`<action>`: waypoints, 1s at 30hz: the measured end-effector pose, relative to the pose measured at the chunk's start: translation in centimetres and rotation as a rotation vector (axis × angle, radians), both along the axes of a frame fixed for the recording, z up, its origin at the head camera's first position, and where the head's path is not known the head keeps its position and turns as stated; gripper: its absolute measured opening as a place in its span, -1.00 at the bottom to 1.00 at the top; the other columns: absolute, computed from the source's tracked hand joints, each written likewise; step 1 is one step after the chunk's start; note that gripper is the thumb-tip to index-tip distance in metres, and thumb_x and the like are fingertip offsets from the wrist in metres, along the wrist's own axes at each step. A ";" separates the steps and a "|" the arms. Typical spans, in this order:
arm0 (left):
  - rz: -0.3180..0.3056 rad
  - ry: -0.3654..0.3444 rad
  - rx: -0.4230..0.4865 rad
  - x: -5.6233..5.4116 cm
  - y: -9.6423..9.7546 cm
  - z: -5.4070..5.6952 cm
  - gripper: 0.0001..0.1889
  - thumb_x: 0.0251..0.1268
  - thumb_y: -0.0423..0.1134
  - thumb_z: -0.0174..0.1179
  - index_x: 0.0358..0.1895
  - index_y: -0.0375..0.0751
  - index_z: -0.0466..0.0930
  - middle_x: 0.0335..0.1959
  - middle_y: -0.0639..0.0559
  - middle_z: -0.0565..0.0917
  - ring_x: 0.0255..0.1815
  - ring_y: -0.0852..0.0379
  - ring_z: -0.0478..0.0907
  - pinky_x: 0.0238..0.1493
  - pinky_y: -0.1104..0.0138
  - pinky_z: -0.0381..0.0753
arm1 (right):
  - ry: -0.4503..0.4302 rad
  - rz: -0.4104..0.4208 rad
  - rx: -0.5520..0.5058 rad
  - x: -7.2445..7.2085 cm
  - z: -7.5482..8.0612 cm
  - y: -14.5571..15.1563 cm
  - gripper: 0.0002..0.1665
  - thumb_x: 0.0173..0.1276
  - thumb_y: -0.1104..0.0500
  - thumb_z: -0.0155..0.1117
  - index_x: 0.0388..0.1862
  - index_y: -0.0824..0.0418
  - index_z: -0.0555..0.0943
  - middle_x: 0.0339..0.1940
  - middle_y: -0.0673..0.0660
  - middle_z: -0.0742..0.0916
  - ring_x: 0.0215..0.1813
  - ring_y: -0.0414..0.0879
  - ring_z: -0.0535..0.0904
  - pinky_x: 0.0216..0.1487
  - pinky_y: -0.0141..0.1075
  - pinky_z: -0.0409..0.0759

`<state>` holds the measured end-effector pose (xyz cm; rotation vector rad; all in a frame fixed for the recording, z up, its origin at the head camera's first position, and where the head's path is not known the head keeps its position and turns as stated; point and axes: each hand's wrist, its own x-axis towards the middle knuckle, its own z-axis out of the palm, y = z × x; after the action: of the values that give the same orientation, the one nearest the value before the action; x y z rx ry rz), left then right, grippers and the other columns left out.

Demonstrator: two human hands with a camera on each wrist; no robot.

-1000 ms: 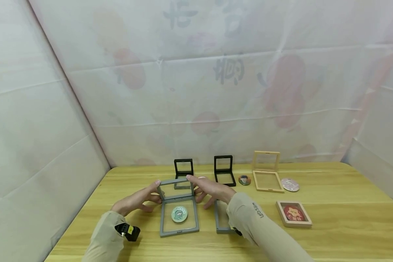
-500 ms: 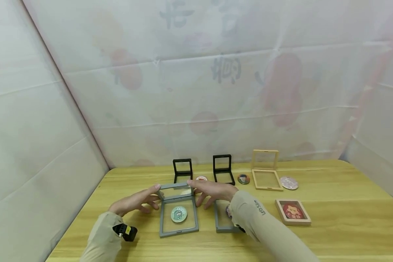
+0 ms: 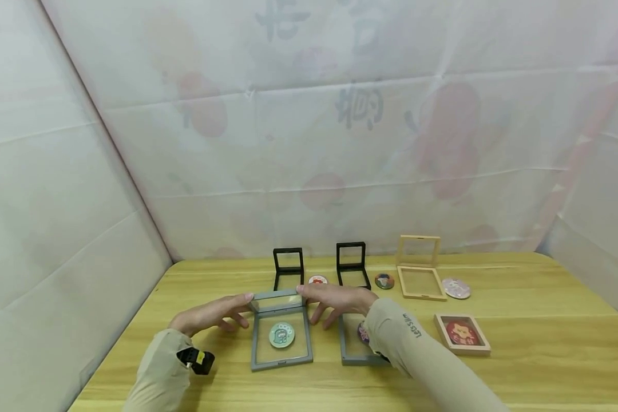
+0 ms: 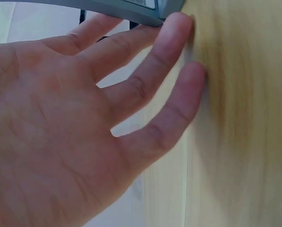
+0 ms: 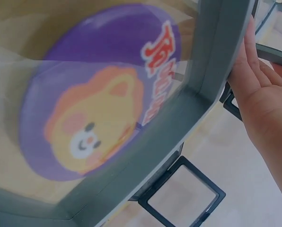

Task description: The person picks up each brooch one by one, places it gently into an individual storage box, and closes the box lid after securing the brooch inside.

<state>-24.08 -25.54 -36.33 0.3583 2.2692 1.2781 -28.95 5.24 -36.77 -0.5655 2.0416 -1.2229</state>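
Observation:
A grey clear-window display frame (image 3: pixel 282 363) lies on the table with its hinged lid (image 3: pixel 277 302) tilted partway. Inside it sits a mint-green round badge (image 3: pixel 281 335). My left hand (image 3: pixel 211 316) touches the lid's left corner with the thumb; its other fingers (image 4: pixel 145 85) extend loosely beside the frame's edge. The lid's right corner meets the thumb of my right hand (image 3: pixel 340 300), whose remaining fingers spread downward. Beneath my right forearm is a second grey frame (image 3: pixel 346 343), partly hidden. It contains a purple badge (image 5: pixel 103 94) with a yellow animal face.
Two small black frames (image 3: pixel 289 269) and a cream frame (image 3: pixel 421 269) stand open at the back. Near them lie a red-and-white badge (image 3: pixel 317 280), a dark badge (image 3: pixel 384 281) and a pale badge (image 3: pixel 456 288). A closed pinkish frame (image 3: pixel 462 334) with a red badge is at right.
The grey frame's lid has tipped from near upright to a lower angle toward its base. Both thumbs stay at its corners. The right forearm has shifted slightly, showing more of the purple badge.

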 end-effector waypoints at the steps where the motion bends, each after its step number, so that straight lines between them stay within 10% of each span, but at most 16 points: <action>1: 0.005 0.008 -0.004 0.0 0.0 0.0 -0.21 0.59 0.21 -0.19 0.45 -0.50 0.26 0.25 -0.33 0.51 0.17 -0.18 0.55 0.21 -0.11 0.50 | 0.004 0.001 0.003 0.0 0.0 0.0 -0.17 0.62 -0.26 -0.13 0.59 0.28 0.18 0.50 0.40 0.37 0.02 0.07 0.68 -0.01 -0.03 0.68; 17: -0.020 0.151 -0.017 -1.0 -0.6 -1.1 -0.30 0.53 0.10 -0.02 0.30 -0.59 0.40 0.26 -0.43 0.50 0.27 -0.39 0.44 0.30 -0.21 0.37 | 0.076 0.026 0.021 -0.3 -0.2 0.2 -0.15 0.54 -0.28 0.01 0.54 0.27 0.26 0.35 0.18 0.55 -0.12 0.05 0.70 -0.10 -0.06 0.69; 30: -0.063 0.220 -0.035 -1.4 -0.3 -1.2 -0.51 0.48 0.08 0.02 0.04 -0.33 0.62 0.02 -0.11 0.62 0.14 -0.11 0.50 0.24 -0.18 0.38 | 0.160 0.042 0.000 -0.5 -0.3 0.3 -0.37 0.46 -0.25 0.14 0.16 0.25 0.54 0.11 0.16 0.54 -0.09 0.06 0.65 -0.05 -0.04 0.63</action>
<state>-25.51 -25.88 -37.50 0.5782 2.4381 1.2172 -29.44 5.50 -37.12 -0.7232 2.1495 -1.1859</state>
